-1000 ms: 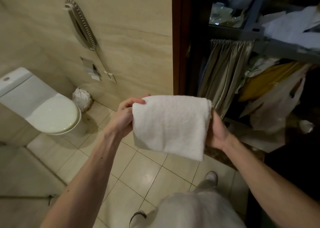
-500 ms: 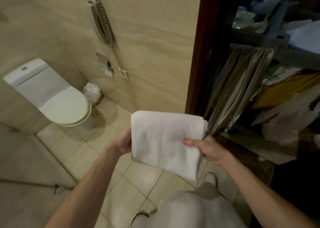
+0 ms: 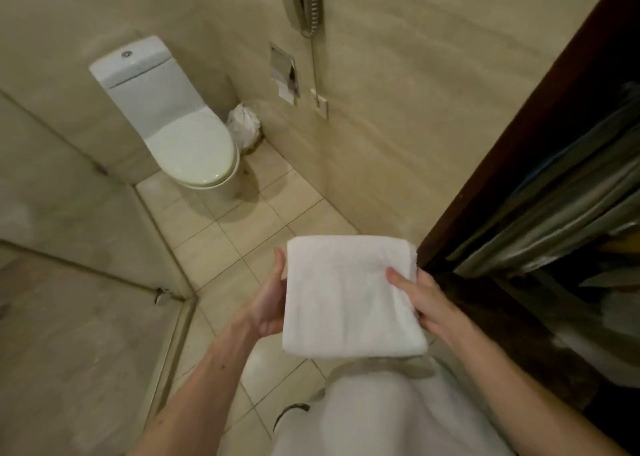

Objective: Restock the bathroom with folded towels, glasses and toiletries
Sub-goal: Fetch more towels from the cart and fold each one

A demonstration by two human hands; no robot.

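Folded white terry towel [image 3: 349,296]: held in the air, low in front of the body, over the beige tiled floor [image 3: 249,220]. It touches no surface. It lies flat and looks nearly square, so no long axis is clear. Layered fold edges show at the far right corner.

Left hand [image 3: 270,303]: cups the towel's left edge, thumb up along the side. Its fingers are curled underneath and hidden.
Right hand [image 3: 426,303]: thumb pressed on top near the right edge, fingers beneath, pinching the stack.
Both hands are grasping the towel, which sits squarely between them, neither nearer. Either could probably carry it alone.

Containers:
- Small bin lined with a white bag [image 3: 244,126] in the corner, just beside the white ceramic toilet [image 3: 187,144], whose lid is down. Bin contents cannot be made out.
- Recessed metal paper holder [image 3: 285,74] in the wall, with a flap of paper hanging out.

Dark wooden door frame [image 3: 519,144] at right; the grey pleated fabric [image 3: 571,213] past it is blurred.

No rail, shelf or worktop is in view. The set-down place likely lies off-frame and calls for a turn.
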